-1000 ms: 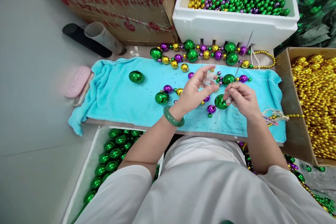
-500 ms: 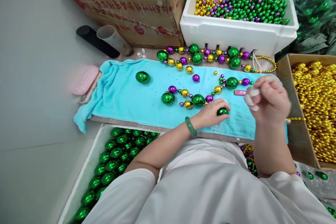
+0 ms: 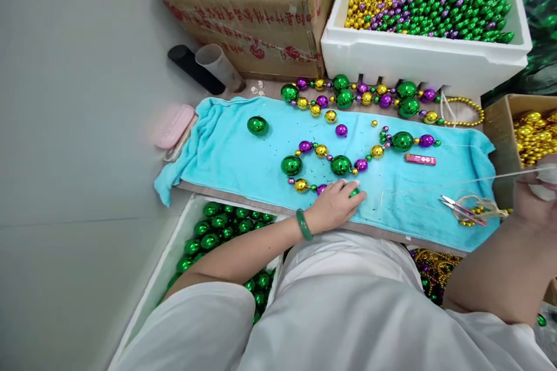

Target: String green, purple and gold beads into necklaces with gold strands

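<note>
My left hand (image 3: 334, 204), with a green bangle (image 3: 304, 225) at its wrist, curls over a large green bead (image 3: 354, 192) that mostly hides under the fingers. A bead strand (image 3: 340, 165) of green, gold and purple lies on the blue towel (image 3: 230, 156), with one end running under this hand. At the right edge, my right hand (image 3: 537, 200), white wraps on its fingers, pinches a clear thread (image 3: 465, 181) stretched leftward over the towel. Below the thread lie pink-handled scissors (image 3: 463, 210). A small pink rectangular item (image 3: 420, 160) rests nearby.
Behind the towel lies a longer bead necklace (image 3: 344, 98), near a white foam box (image 3: 418, 58) of small beads and a carton (image 3: 256, 29) of purple ones. One loose green bead (image 3: 257, 125) sits left. Gold beads fill a right-hand carton (image 3: 500, 127).
My right hand has swung right to the frame edge, drawing the thread out and uncovering the scissors. My left hand has shifted slightly left with the green bead. The camera view has turned left.
</note>
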Demonstrator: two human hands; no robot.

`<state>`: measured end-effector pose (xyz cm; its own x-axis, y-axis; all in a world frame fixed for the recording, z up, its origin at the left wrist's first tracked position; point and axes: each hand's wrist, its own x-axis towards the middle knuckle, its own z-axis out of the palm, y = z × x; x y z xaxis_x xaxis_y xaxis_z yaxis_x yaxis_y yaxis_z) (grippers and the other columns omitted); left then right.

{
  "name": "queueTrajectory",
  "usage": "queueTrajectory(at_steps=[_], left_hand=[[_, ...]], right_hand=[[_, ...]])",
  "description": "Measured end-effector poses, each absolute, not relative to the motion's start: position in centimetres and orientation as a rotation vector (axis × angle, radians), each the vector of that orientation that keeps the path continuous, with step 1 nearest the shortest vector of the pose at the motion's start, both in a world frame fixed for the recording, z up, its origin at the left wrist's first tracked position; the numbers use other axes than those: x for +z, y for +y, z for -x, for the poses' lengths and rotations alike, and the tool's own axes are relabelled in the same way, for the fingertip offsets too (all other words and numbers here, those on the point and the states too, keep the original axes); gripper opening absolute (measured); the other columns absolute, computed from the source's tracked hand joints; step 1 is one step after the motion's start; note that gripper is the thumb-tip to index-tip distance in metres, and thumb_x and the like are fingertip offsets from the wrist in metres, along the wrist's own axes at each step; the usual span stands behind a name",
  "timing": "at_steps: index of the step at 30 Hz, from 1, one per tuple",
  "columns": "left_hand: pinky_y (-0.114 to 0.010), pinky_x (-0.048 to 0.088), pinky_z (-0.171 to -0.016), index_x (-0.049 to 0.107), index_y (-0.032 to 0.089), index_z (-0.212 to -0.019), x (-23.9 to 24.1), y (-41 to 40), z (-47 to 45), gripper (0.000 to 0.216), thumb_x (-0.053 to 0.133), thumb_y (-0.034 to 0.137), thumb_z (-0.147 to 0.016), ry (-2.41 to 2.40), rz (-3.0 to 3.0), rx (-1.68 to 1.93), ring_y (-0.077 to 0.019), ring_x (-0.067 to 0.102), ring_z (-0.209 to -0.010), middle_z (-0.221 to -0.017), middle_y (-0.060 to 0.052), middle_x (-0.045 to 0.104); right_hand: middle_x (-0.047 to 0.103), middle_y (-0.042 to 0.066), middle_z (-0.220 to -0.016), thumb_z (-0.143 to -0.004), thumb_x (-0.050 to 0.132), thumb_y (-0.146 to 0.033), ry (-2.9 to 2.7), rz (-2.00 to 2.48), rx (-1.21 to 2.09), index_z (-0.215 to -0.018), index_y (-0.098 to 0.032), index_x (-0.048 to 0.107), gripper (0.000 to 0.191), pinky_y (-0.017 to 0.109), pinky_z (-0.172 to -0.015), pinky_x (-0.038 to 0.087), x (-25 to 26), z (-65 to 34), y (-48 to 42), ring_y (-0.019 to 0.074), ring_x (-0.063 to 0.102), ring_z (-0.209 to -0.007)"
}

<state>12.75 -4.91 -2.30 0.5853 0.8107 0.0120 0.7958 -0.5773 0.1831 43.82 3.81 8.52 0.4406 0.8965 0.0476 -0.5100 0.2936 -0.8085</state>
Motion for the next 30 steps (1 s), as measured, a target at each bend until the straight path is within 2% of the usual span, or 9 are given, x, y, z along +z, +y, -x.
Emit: queueTrajectory(at_steps=[6, 10, 12, 15, 18, 20, 22, 25, 30], left_hand=[[-0.04, 0.046, -0.081, 0.055, 0.02, -0.116, -1.2, -2.0, -6.6, 0.028, 0.045, 0.024, -0.09, 1.433, -2.762, -0.062, -0.0266, 0.05, -0.103, -0.126, -0.014, 0.052], [-0.042, 0.044, -0.088, 0.054, 0.023, -0.121, -2.2, 0.9, -2.6, 0.032, 0.043, 0.02, -0.092, 1.326, -2.87, -0.115, -0.0291, 0.046, -0.115, -0.129, -0.013, 0.052], [-0.044, 0.041, -0.094, 0.053, 0.026, -0.125, -3.1, 2.0, -1.3, 0.033, 0.046, 0.026, -0.092, 1.25, -2.903, -0.071, -0.03, 0.042, -0.121, -0.132, -0.012, 0.051], [-0.049, 0.037, -0.098, 0.05, 0.026, -0.13, -3.6, 3.1, -0.9, 0.048, 0.052, 0.048, -0.087, 1.165, -2.935, 0.068, -0.0321, 0.04, -0.124, -0.133, -0.012, 0.051], [-0.047, 0.036, -0.098, 0.053, 0.024, -0.127, -2.7, 4.5, -3.0, 0.051, 0.051, 0.054, -0.085, 1.179, -2.931, 0.291, -0.0304, 0.044, -0.119, -0.129, -0.012, 0.054], [-0.042, 0.039, -0.095, 0.058, 0.02, -0.12, -1.9, 6.2, -5.6, 0.037, 0.046, 0.041, -0.091, 1.308, -2.846, 0.437, -0.0264, 0.048, -0.111, -0.12, -0.012, 0.058], [-0.037, 0.041, -0.091, 0.06, 0.015, -0.116, -1.4, 8.6, -8.8, 0.033, 0.04, 0.029, -0.094, 1.423, -2.714, 0.513, -0.0228, 0.05, -0.101, -0.111, -0.012, 0.061], [-0.034, 0.042, -0.086, 0.062, 0.015, -0.114, -1.7, 12.5, -13.4, 0.033, 0.037, 0.023, -0.094, 1.457, -2.62, 0.436, -0.0217, 0.051, -0.095, -0.102, -0.01, 0.063], [-0.035, 0.041, -0.08, 0.069, 0.018, -0.102, -2.7, 17.2, -18.3, 0.029, 0.044, 0.028, -0.091, 1.424, -2.615, 0.127, -0.0237, 0.052, -0.095, -0.1, -0.01, 0.064]], right_hand=[[0.043, -0.005, -0.043, -0.078, 0.05, -0.013, -0.578, 0.844, 1.067, -0.065, -0.015, 0.059, 0.016, 0.017, -0.028, 0.01, 6.2, -45.4, 3.9, 0.0055, 0.029, -0.029], [0.044, -0.004, -0.044, -0.069, 0.064, -0.017, -0.68, 0.874, 1.002, -0.065, -0.014, 0.061, 0.005, 0.02, -0.029, 0.011, 5.4, -45.9, 4.2, 0.0065, 0.032, -0.031], [0.045, -0.003, -0.044, -0.065, 0.069, -0.019, -0.726, 0.93, 0.973, -0.065, -0.013, 0.063, 0.008, 0.021, -0.029, 0.012, 5.2, -45.5, 4.4, 0.0074, 0.034, -0.032], [0.047, 0.0, -0.046, -0.064, 0.071, -0.019, -0.749, 0.991, 0.977, -0.067, -0.012, 0.065, 0.01, 0.022, -0.03, 0.014, 4.8, -44.5, 4.7, 0.0086, 0.037, -0.035], [0.047, 0.0, -0.047, -0.066, 0.073, -0.018, -0.782, 1.037, 1.036, -0.074, -0.011, 0.066, 0.012, 0.02, -0.032, 0.017, 4.1, -43.2, 4.7, 0.0093, 0.041, -0.04], [0.046, -0.001, -0.047, -0.067, 0.073, -0.019, -0.802, 1.06, 1.117, -0.08, -0.011, 0.067, 0.016, 0.019, -0.033, 0.019, 3.4, -42.1, 4.7, 0.0092, 0.041, -0.042], [0.046, -0.002, -0.048, -0.07, 0.073, -0.022, -0.815, 1.071, 1.212, -0.085, -0.014, 0.066, 0.018, 0.017, -0.034, 0.02, 2.7, -40.8, 4.6, 0.0081, 0.04, -0.043], [0.046, -0.004, -0.05, -0.075, 0.069, -0.027, -0.819, 1.079, 1.333, -0.087, -0.017, 0.064, 0.016, 0.016, -0.034, 0.021, 1.8, -39.0, 4.6, 0.0061, 0.039, -0.041], [0.049, -0.003, -0.054, -0.078, 0.069, -0.03, -0.83, 1.138, 1.468, -0.089, -0.018, 0.064, 0.017, 0.016, -0.037, 0.025, 0.9, -37.7, 4.2, 0.0069, 0.045, -0.045]])
